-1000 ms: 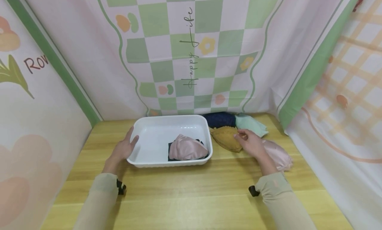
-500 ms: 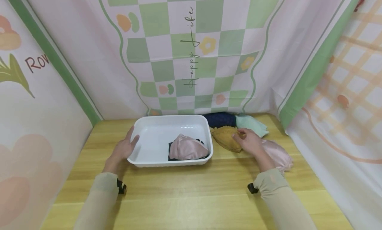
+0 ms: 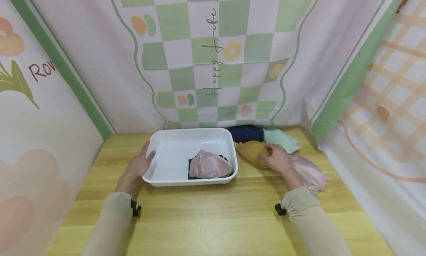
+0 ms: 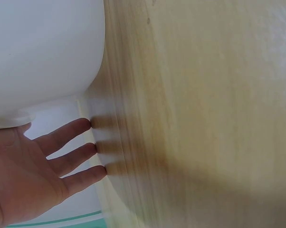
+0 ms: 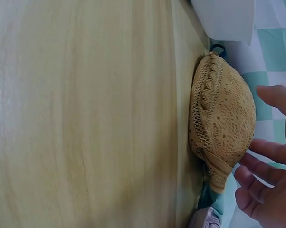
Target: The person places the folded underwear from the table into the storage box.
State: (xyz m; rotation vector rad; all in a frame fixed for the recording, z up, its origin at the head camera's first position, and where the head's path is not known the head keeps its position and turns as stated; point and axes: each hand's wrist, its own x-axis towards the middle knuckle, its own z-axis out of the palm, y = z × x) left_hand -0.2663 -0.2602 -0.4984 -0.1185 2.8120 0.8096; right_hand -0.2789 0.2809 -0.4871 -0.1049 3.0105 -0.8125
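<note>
A mustard lace bra (image 3: 249,152), folded into a cup shape, lies on the table right of a white tray (image 3: 173,183). My right hand (image 3: 280,160) is over its right end. In the right wrist view the fingers (image 5: 264,171) are loosely bent right at the lace, and the thumb stands apart from it. My left hand (image 3: 137,165) is at the tray's left side, thumb by the rim; in the left wrist view its fingers (image 4: 71,159) are straight and spread. Inside the tray, a pink satin bra (image 3: 209,165) rests over a dark cloth item (image 3: 192,177), mostly hidden.
Behind the mustard bra lie a navy folded item (image 3: 246,133) and a mint-green one (image 3: 281,138). A pink satin item (image 3: 307,171) sits to the right, partly behind my wrist. A patterned curtain (image 3: 229,82) hangs at the table's (image 3: 206,219) back edge.
My right hand has shifted very slightly, its thumb lower and further over the mustard bra. The left hand, the tray and the other items stay where they were.
</note>
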